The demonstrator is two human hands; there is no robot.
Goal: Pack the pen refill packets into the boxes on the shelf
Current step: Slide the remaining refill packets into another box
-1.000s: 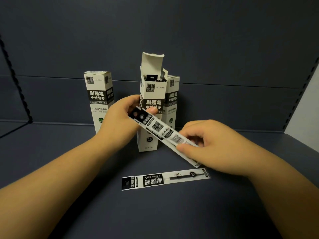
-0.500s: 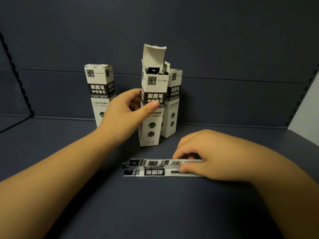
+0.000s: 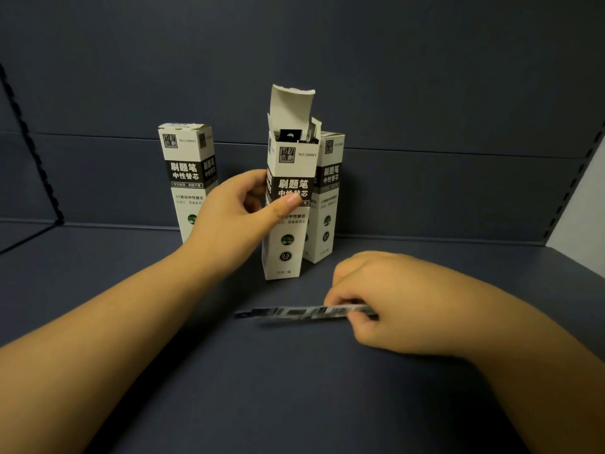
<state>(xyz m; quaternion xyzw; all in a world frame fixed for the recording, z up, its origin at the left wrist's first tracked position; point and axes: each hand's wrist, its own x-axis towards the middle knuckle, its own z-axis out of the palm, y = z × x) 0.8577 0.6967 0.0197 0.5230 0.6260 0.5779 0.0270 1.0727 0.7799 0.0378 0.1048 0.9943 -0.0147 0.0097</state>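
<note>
A tall white and black box stands upright in the middle of the shelf with its top flap open and black packet ends showing inside. My left hand grips it by the side, thumb across the front. In front of it, my right hand pinches the right end of blurred pen refill packets, held edge-on just above the shelf floor. I cannot tell whether it is one packet or two.
Two more such boxes stand by the back wall: a closed one at the left and another right behind the open box. The dark blue shelf floor spreads toward me. A white side panel bounds the right.
My right hand brought its packet down onto the one lying on the shelf and now lifts the packets edge-on. My left hand let go of the packet's end and took hold of the open box.
</note>
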